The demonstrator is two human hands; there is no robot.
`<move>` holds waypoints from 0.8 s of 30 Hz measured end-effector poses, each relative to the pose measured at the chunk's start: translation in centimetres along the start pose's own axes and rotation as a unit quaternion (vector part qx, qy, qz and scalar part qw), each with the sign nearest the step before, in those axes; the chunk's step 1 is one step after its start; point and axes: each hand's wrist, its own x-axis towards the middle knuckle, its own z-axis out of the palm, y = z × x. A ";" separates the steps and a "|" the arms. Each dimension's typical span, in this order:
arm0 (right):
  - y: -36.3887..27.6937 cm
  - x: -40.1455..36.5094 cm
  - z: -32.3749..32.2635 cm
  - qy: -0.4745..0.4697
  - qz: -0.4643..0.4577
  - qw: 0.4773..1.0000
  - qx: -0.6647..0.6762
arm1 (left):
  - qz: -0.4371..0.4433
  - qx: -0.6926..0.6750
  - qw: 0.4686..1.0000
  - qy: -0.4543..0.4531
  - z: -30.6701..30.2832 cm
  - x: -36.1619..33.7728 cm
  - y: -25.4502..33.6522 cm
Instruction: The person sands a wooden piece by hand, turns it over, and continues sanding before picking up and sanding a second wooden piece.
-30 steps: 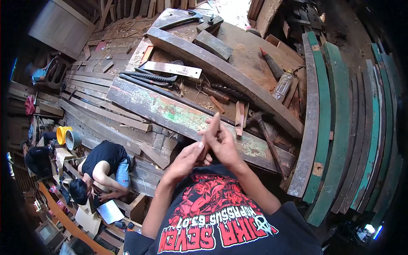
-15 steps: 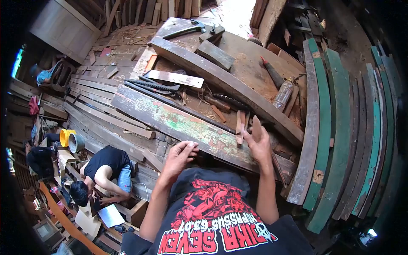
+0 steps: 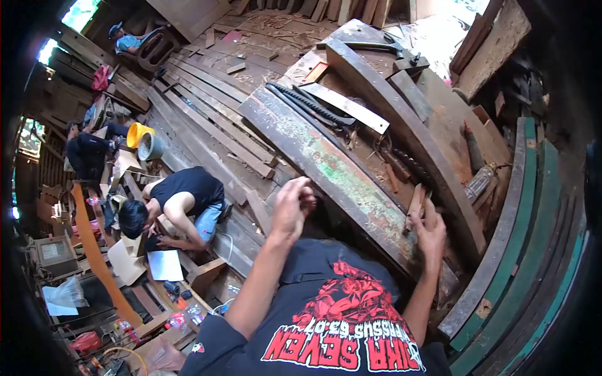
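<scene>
Workshop table [image 3: 453, 128], painted plank [image 3: 326, 164] in front: your right hand [image 3: 431, 235] grips a wood sliver [image 3: 432, 212], seemingly mid-placement; left hand [image 3: 292, 203] curled shut, empty. Seat it squarely.

Plank [image 3: 332, 169] along the bench's [image 3: 451, 125] near edge, beam [image 3: 407, 131] behind it. Rasp [image 3: 310, 105] and wedges [image 3: 416, 203] lie between them. Bottle [image 3: 480, 182] beyond the beam. Curved boards [image 3: 527, 250] stacked right of the bench. Person [image 3: 182, 200] crouches lower left, buckets [image 3: 143, 141] behind.
</scene>
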 end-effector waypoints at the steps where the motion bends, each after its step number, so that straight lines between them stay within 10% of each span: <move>1: -0.9 -0.4 -0.2 -0.005 0.003 1.000 -0.011 | 0.001 0.004 1.000 0.003 -0.6 -0.2 0.2; 18: -2.5 -0.1 1.5 0.003 -0.001 0.987 0.158 | -0.136 0.090 0.979 -0.123 -1.5 -1.1 -4.1; 24: -8.3 -2.0 3.7 -0.127 -0.016 0.971 0.202 | -0.178 0.043 0.963 -0.198 0.4 -0.8 -5.0</move>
